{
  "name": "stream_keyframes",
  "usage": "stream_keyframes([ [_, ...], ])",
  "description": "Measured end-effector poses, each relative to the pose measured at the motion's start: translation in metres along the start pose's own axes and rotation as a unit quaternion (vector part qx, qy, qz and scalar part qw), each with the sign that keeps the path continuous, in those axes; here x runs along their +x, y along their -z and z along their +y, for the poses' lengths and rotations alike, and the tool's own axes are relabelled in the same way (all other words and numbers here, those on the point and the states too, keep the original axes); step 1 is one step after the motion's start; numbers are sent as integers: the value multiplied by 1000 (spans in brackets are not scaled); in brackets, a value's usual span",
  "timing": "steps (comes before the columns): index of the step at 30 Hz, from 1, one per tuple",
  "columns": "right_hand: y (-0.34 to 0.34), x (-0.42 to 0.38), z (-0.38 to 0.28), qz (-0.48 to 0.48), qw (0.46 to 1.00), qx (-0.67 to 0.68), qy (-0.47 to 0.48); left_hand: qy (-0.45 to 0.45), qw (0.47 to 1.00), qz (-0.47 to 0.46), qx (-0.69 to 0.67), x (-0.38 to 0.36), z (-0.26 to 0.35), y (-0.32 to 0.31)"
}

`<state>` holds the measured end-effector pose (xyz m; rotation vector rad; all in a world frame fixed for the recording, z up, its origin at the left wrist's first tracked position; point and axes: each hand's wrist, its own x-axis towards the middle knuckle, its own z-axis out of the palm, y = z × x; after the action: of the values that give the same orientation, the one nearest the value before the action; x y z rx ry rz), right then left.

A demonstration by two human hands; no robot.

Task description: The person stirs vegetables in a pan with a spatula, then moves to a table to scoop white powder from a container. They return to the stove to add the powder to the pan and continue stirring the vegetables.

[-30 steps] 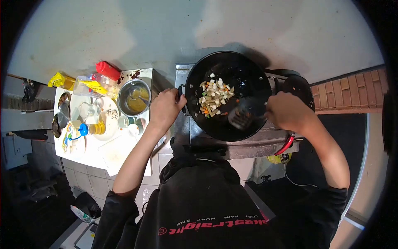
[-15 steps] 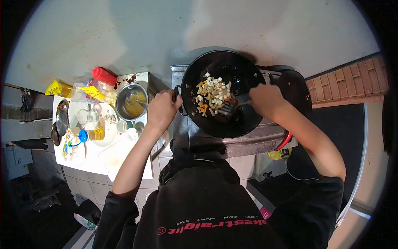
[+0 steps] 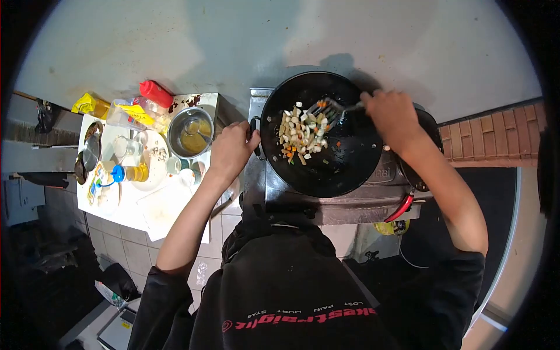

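Note:
A black wok [image 3: 326, 175] sits on the stove, with diced food [image 3: 302, 133] in pale, tan and orange pieces heaped in its left half. My left hand [image 3: 232, 149] is closed around the wok's left side handle [image 3: 256, 138]. At the wok's upper right rim, my right hand [image 3: 394, 116] grips a slotted spatula [image 3: 333, 109]. The spatula's head reaches over the upper edge of the food, and a few orange bits lie on it. My fingers hide most of its handle.
Left of the stove [image 3: 291, 207], a white table [image 3: 157, 210] holds a metal bowl [image 3: 191, 133] of yellowish liquid, a red squeeze bottle [image 3: 156, 93], a blue-capped bottle [image 3: 131, 173] and a plate [image 3: 153, 141]. Another dark pan [image 3: 429, 125] stands right of the wok. A wall rises behind.
My right hand has moved up and slightly right, carrying the spatula from the food's lower right to its upper edge. The left hand keeps its hold. The whole view has shifted slightly.

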<state>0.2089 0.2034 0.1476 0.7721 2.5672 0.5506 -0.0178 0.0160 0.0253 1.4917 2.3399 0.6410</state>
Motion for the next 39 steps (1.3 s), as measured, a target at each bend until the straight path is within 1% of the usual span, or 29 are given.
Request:
stream_keyframes([
  [1, 3, 2, 5, 35, 999, -11, -16, 7, 1000, -2, 1, 0, 1, 0],
  [2, -6, 11, 6, 36, 999, -9, -16, 10, 1000, -5, 3, 0, 3, 0],
  [4, -37, 37, 1, 142, 989, -42, -7, 10, 1000, -1, -7, -1, 4, -2],
  [5, -40, 40, -2, 127, 991, -22, 32, 11, 1000, 5, -17, 0, 5, -1],
  [6, -41, 37, -2, 128, 991, -20, 32, 11, 1000, 5, -15, 0, 7, 0],
  [8, -37, 28, -1, 143, 975, 51, 163, 34, 999, -11, -8, -1, 10, 3],
  [10, -32, 25, 8, 171, 968, 47, 179, 40, 999, -7, -10, -2, 10, 1],
  [12, -26, 27, 16, 156, 982, 15, 105, 42, 999, -2, -11, -3, 9, 0],
  [13, -32, 31, 14, 169, 982, 4, 88, 41, 999, 0, -13, -3, 9, 0],
  [14, -42, 34, 10, 170, 982, 3, 85, 39, 999, 1, -15, -2, 10, 0],
  [16, -58, 39, 3, 180, 973, 12, 142, 41, 999, -8, -21, -2, 11, 2],
  [17, -54, 30, 5, 151, 971, 64, 174, 47, 998, -19, -27, -3, 10, 4],
  [18, -45, 19, 6, 152, 970, 66, 176, 50, 998, -19, -26, -4, 9, 4],
  [20, -20, -4, 14, 107, 980, 54, 156, 50, 998, -25, -6, -4, 8, 3],
  [21, -7, -13, 22, 96, 984, 78, 126, 51, 998, -26, -8, -4, 7, 1],
  [22, 10, -15, 27, 94, 985, 78, 125, 48, 999, -17, -7, -3, 7, 1],
  [23, 29, -16, 28, -23, 995, 55, 83, 41, 999, -9, -5, -3, 8, 0],
  [24, 40, -15, 26, -140, 989, 32, 39, 35, 999, -12, -4, -1, 8, 1],
  [25, 45, -12, 24, -189, 981, 33, 41, 42, 999, -20, -14, 0, 9, 2],
  [26, 42, -12, 18, -191, 980, 35, 36, 49, 998, -28, -24, 0, 9, 3],
  [28, 23, -8, -1, -251, 966, 22, 59, 39, 999, -22, -23, 0, 11, 5],
  [29, 11, -7, -8, -252, 966, 22, 55, 28, 999, -17, -16, 0, 10, 4],
  [31, -5, -4, -17, -191, 963, 181, 55, 12, 1000, -10, -10, 2, 9, 3],
  [32, -2, -9, -16, -190, 964, 181, 52, 15, 1000, -14, -10, 2, 7, 2],
  [34, 8, -28, -13, -147, 957, 250, 21, 22, 1000, -17, -12, 1, 2, 4],
  [35, 15, -35, -12, -147, 957, 248, 25, 25, 999, -23, -19, 0, 1, 5],
  [37, 27, -46, -12, -220, 952, 209, 31, 24, 999, -38, -13, 1, 0, 4],
  [38, 17, -43, -18, -218, 953, 209, 27, 20, 999, -36, -13, 2, 0, 4],
  [39, -3, -37, -31, -182, 954, 238, 2, 22, 999, -33, -14, 1, 1, 4],
])
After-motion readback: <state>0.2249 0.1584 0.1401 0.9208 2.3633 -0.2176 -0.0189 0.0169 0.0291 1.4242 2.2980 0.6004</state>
